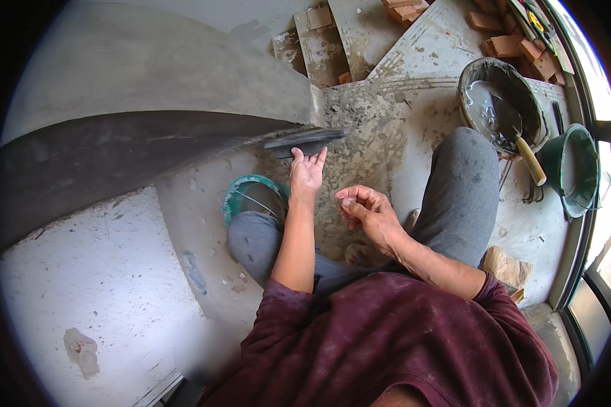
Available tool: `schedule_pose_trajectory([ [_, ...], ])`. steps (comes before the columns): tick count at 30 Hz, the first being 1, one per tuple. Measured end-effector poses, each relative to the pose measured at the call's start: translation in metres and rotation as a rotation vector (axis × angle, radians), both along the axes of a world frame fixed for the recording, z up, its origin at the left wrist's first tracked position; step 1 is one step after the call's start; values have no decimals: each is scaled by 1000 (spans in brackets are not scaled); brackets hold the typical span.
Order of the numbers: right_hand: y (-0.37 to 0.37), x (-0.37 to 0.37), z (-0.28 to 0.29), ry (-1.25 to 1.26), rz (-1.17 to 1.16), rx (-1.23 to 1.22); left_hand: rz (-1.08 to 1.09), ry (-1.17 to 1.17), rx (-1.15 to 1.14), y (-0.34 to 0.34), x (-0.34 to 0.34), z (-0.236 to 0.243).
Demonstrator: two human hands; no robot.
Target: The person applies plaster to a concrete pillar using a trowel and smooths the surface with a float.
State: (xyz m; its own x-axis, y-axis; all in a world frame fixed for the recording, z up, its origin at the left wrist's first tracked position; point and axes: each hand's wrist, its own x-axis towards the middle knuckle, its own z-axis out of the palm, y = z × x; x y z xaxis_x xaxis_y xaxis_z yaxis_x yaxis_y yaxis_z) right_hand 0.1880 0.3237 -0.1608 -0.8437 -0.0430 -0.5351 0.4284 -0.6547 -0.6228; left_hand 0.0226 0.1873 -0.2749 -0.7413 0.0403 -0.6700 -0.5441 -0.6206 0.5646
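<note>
while left hand [307, 178] holds float [304, 144], grey slurry [480, 95] in tub [531, 102], green bucket [558, 166]

Floor [366, 115] is a total mess, pale with dark grey splatters, and it's super bright by the dark-framed window [605, 210] at right.

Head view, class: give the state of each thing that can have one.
Left hand, palm up
Dark float, touching the left hand's fingers
Right hand, fingers loosely curled
Dark basin, holding wet grey mix
Trowel, resting over the basin's rim
Bricks, piled
Teal bucket, uncovered
Green bucket, uncovered
</note>
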Motion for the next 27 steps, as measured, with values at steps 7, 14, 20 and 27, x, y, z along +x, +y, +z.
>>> schedule_pose_trajectory([
  [7,4,-4,6,7,2,-20,24,40,15,-1,-15,6],
  [14,4,-7,3,58,5,-52,59,48,-5,-15,-27,24],
  [20,6,-9,10,54,15,-76,265,286,-171,-106,-50,96],
  [27,-1,-8,16,56,110,-71,7,134,-151,-64,-4,91],
])
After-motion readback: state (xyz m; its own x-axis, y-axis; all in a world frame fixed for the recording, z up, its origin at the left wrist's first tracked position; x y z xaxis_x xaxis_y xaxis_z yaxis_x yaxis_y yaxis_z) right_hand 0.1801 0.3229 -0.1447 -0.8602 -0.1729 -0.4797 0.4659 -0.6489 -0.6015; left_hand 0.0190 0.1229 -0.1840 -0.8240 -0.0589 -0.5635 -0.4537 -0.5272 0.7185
